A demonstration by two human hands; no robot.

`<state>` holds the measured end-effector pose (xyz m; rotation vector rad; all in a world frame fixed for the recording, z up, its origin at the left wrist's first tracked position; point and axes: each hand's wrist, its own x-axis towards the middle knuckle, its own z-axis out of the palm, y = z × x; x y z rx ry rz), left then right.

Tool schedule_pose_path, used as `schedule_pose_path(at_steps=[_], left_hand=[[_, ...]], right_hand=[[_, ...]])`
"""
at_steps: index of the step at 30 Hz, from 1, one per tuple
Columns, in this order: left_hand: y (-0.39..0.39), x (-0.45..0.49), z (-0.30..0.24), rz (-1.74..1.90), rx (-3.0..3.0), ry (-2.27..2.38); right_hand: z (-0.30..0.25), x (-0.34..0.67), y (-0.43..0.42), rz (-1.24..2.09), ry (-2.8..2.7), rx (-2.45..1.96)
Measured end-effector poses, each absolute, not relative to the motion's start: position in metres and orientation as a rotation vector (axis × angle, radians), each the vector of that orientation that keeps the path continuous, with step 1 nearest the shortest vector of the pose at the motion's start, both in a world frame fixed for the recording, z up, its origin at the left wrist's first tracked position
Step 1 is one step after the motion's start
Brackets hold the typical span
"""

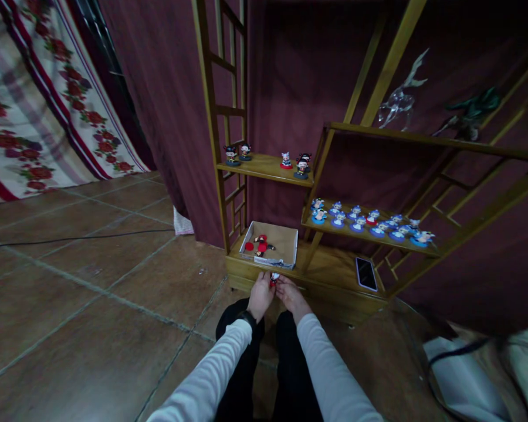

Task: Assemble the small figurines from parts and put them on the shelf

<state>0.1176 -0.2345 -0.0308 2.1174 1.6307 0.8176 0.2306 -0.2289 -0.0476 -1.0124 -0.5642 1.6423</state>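
Between my two hands is a small figurine [273, 279] with a white head and a red base. My left hand [261, 295] has its fingers closed on the figurine's left side. From the other side, the fingers of my right hand [292, 295] pinch it as well. Just beyond my hands sits an open cardboard box [281, 236] on the lowest shelf. Inside it lie several red and black figurine pieces [261, 245] and a round red base [249, 247].
Dark-haired figurines [231, 155] and a white one with a red base [286, 160] stand on the upper left shelf [268, 168]. Several blue-and-white figurines [358, 223] line the right shelf. A phone [366, 274] lies on the bottom board. Higher up stands a clear deer ornament [398, 105].
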Motion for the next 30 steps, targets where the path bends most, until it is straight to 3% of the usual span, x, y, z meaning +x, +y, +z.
schedule_pose_path(at_steps=[13,30], left_hand=[[-0.251,0.119,-0.013,0.621,2.566,1.674],[-0.252,0.115,-0.007,0.634,2.628,1.598]], right_hand=[[-0.051,0.234,-0.229,1.646,-0.551,-0.994],[-0.049,0.240,-0.230,1.683,-0.583,-1.014]])
